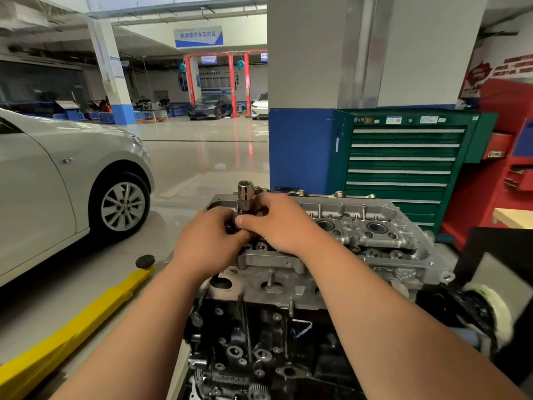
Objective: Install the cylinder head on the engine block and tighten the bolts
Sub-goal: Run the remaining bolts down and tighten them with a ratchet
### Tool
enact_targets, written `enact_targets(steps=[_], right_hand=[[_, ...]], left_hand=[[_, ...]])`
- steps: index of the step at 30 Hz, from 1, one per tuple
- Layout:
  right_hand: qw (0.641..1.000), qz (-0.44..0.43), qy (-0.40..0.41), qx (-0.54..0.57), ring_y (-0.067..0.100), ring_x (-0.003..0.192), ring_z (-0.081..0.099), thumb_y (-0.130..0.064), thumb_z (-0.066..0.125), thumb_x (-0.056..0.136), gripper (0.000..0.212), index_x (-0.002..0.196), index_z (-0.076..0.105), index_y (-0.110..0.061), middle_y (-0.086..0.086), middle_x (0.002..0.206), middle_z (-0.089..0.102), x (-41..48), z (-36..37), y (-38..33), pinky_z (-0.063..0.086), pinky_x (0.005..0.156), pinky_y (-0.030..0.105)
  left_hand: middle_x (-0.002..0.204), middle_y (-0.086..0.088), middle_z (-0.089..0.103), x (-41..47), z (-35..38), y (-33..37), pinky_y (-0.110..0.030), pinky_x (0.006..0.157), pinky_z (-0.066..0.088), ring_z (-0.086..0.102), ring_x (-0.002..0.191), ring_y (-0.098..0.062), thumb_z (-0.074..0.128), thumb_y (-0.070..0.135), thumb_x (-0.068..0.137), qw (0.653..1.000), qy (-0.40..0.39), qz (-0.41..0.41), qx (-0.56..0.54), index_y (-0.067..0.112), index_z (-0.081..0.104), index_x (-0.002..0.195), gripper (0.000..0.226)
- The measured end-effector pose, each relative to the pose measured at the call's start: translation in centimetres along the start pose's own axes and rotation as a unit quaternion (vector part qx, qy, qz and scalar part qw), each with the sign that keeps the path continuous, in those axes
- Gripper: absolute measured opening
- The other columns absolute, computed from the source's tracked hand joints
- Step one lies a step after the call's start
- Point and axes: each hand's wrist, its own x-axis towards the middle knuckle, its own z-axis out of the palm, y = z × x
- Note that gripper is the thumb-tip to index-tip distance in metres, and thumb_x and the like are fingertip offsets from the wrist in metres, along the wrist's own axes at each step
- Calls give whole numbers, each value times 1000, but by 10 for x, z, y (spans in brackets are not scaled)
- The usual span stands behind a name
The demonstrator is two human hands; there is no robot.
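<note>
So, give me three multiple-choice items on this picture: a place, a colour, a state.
1. Where does the socket stand? A on the floor; B on the cylinder head's left end; C in a drawer.
2. The tool cabinet is: A green; B yellow; C white.
3. The cylinder head: A sits on the engine block; B lies on the floor; C hangs from a hoist.
Key: 1 B, it stands upright there; 2 A, green drawer fronts; 3 A, silver head over dark block.
</note>
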Motion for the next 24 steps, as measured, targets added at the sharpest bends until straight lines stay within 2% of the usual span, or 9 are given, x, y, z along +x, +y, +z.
enact_targets(steps=[3,6,8,11,15,16,19,22,24], right_hand=[[1000,-3,-16,0,10,82,65,-27,68,86,9,90,67,-35,-6,88,70,-2,-1,-1,52,72,24],[1000,-4,-1,-16,1,71,62,-27,69,84,7,82,66,-33,-12,79,68,0,-2,0,46,56,14],[1000,7,19,-14,1,64,60,-31,73,82,8,83,66,-26,-9,76,67,3,0,0,42,50,14],[999,12,23,-38,6,69,62,-41,74,78,24,91,67,-22,-8,78,67,5,3,0,42,54,23],[1000,-4,-4,-9,-9,64,58,-37,69,83,6,82,63,-37,-18,76,64,0,0,-2,41,52,14],[1000,-9,-7,-10,-9,63,58,-33,68,85,8,80,63,-38,-18,75,64,-1,-1,-1,41,54,15],[1000,-8,13,-27,-1,67,60,-33,70,84,7,79,65,-31,-13,76,66,1,-1,1,41,56,21],[999,5,27,-33,8,73,63,-40,73,80,21,88,67,-22,-7,80,67,3,2,0,46,60,27],[999,1,16,-33,1,71,61,-43,72,80,18,86,65,-27,-12,79,66,2,2,0,45,58,22]], left_hand=[[75,5,62,-3,-2,0,-36,64,49,59,71,-17,64,29,79,999,4,8,-38,23,58,73,10],[83,6,62,-2,-2,-1,-37,69,50,60,77,-17,63,32,81,999,-8,13,-32,24,62,79,8],[85,6,62,-1,-1,0,-36,68,51,61,78,-17,62,40,80,1000,-11,6,-19,26,64,82,14],[75,6,63,-1,-1,2,-33,60,49,60,70,-16,61,45,75,1000,2,-15,7,24,61,77,20],[77,4,64,-2,-2,-1,-37,65,50,60,74,-19,62,34,81,1000,-9,1,-21,23,63,79,11],[76,4,64,-2,-3,-1,-36,66,50,60,73,-18,63,33,82,999,-16,5,-30,23,64,79,10],[72,5,66,-2,-5,0,-36,65,52,63,71,-16,65,37,80,998,-40,-5,-50,24,66,78,13],[71,6,66,-2,-4,4,-34,61,52,62,69,-15,66,44,75,999,-27,-15,-26,25,63,76,19],[78,6,67,-2,-3,3,-39,67,53,62,75,-17,65,38,78,999,-18,-18,-31,25,64,82,13]])
